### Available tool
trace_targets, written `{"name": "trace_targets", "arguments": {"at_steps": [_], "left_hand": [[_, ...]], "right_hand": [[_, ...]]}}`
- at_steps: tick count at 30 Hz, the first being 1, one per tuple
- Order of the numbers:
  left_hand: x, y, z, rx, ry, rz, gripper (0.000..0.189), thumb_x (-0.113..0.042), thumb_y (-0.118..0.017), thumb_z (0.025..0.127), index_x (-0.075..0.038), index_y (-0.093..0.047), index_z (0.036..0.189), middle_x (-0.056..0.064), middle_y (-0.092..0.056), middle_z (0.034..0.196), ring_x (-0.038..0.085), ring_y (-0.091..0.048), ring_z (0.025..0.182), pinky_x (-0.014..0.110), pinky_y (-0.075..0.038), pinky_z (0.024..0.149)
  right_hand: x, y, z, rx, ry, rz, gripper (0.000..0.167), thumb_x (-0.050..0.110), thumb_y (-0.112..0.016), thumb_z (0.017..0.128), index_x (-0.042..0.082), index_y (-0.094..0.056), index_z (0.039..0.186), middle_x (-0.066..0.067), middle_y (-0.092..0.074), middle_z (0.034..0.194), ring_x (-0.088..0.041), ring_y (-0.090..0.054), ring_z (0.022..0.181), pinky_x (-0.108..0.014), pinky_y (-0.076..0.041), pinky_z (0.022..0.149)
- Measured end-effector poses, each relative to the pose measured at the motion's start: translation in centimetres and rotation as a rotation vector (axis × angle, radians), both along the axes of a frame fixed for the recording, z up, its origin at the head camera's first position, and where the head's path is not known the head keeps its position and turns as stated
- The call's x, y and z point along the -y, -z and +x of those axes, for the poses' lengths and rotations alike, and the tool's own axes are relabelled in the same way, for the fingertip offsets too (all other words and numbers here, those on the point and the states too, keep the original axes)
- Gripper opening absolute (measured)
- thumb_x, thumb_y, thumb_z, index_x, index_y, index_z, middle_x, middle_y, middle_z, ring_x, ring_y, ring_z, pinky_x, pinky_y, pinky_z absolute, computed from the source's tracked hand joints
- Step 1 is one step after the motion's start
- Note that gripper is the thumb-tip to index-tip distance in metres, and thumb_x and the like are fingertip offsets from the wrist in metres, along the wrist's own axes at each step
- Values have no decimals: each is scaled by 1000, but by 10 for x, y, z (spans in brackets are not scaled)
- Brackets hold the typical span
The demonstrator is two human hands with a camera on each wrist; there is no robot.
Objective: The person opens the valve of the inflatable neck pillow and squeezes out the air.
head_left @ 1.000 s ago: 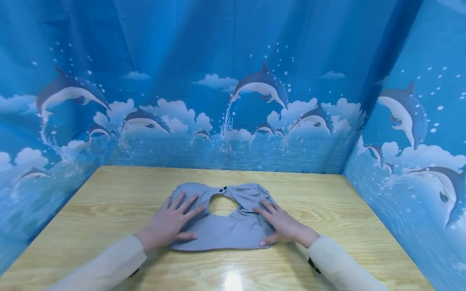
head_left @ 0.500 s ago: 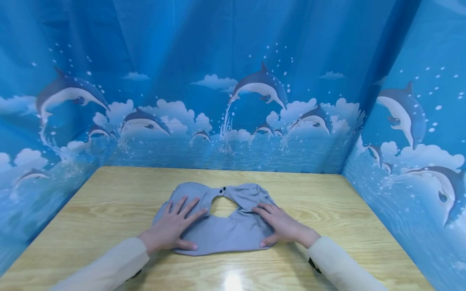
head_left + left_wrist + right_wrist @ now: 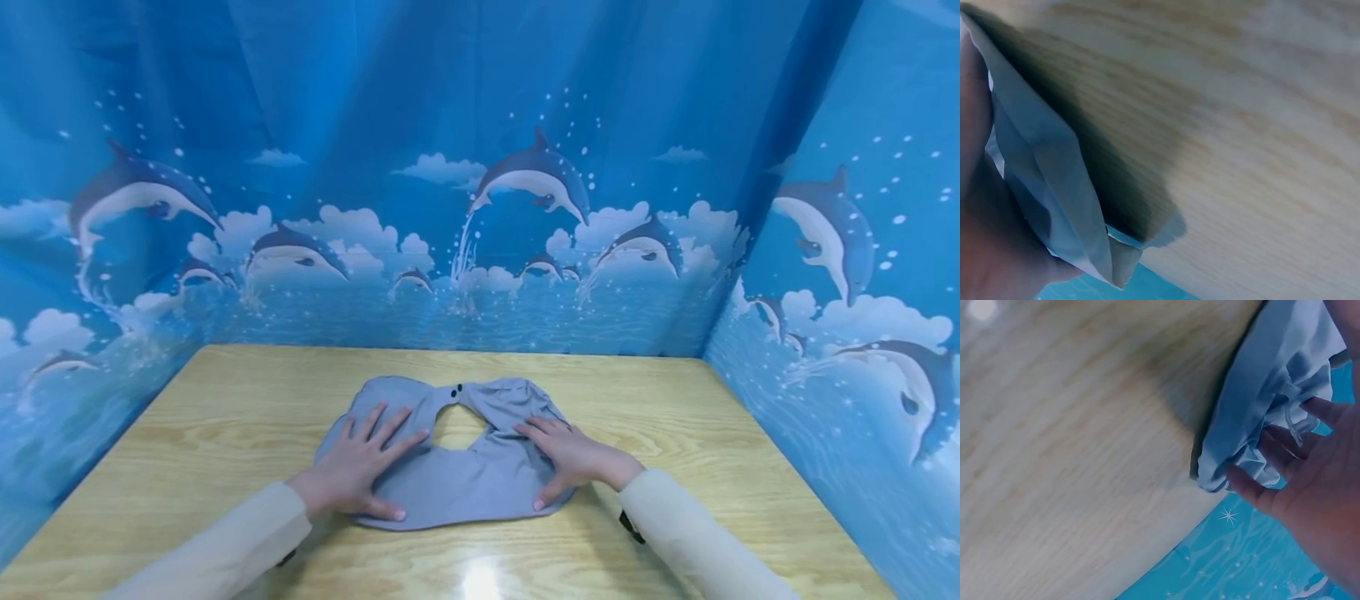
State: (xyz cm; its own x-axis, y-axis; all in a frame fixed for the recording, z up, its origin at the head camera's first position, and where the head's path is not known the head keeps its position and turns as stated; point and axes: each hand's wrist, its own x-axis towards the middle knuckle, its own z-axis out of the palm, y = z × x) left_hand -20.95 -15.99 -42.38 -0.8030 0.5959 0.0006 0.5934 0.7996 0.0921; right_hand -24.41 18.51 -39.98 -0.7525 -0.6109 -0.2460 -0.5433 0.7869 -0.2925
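Observation:
A grey cloth bib lies spread on the wooden table, with a round neck opening and two dark snaps on the narrow strap at its far side. Its left part is under my left hand, whose fingers are spread, thumb on the near edge. My right hand rests on the right part with slightly bent fingers and its thumb at the near corner. In the left wrist view the bib's edge stands up a little beside the hand. The right wrist view shows fingers touching gathered folds of the bib.
The wooden table extends around the bib on all sides. A blue curtain printed with dolphins hangs along its back and both sides. Light reflects off the table near the front.
My left hand has shifted slightly toward me, drawing the bib's near left edge with it and flattening that side. My right hand has moved a little left along the cloth.

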Motion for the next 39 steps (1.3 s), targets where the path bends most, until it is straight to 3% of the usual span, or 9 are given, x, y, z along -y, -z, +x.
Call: {"name": "trace_targets", "arguments": {"at_steps": [7,12,25,31,39], "left_hand": [[0,0,-4,0,4,-3,105,-82,-53,60,-33,-17,146,10,-6,155,46,-4,137,74,-17,95],[0,-3,-4,12,-9,-9,108,-82,-54,57,-32,-18,146,10,-6,155,46,-4,137,74,-15,96],[-4,-9,-5,41,-10,-32,109,-80,-58,57,-31,-19,146,10,-5,155,46,-2,138,73,-12,98],[-3,-8,-6,33,-7,-40,109,-81,-56,57,-31,-18,146,10,-5,155,45,-2,138,73,-12,98],[-4,-7,-4,15,-4,-49,108,-81,-54,58,-30,-19,146,12,-7,154,47,-4,137,74,-12,97]], "right_hand": [[-4,-7,-8,-108,10,-149,93,52,-71,71,10,-30,143,-21,-24,147,-43,-25,133,-67,-22,100],[-8,-6,-21,-186,103,-164,81,52,-64,78,9,-35,140,-22,-24,147,-43,-24,132,-64,-25,100],[-7,6,-43,-137,204,-178,67,46,-53,89,3,-36,138,-20,-37,141,-39,-32,130,-60,-27,102],[-9,3,-43,-129,254,-131,69,46,-50,91,0,-33,139,-20,-37,139,-37,-36,128,-61,-30,99],[-12,-2,-42,-207,277,-13,66,44,-44,94,-1,-32,140,-22,-38,138,-37,-41,125,-63,-33,94]]}}
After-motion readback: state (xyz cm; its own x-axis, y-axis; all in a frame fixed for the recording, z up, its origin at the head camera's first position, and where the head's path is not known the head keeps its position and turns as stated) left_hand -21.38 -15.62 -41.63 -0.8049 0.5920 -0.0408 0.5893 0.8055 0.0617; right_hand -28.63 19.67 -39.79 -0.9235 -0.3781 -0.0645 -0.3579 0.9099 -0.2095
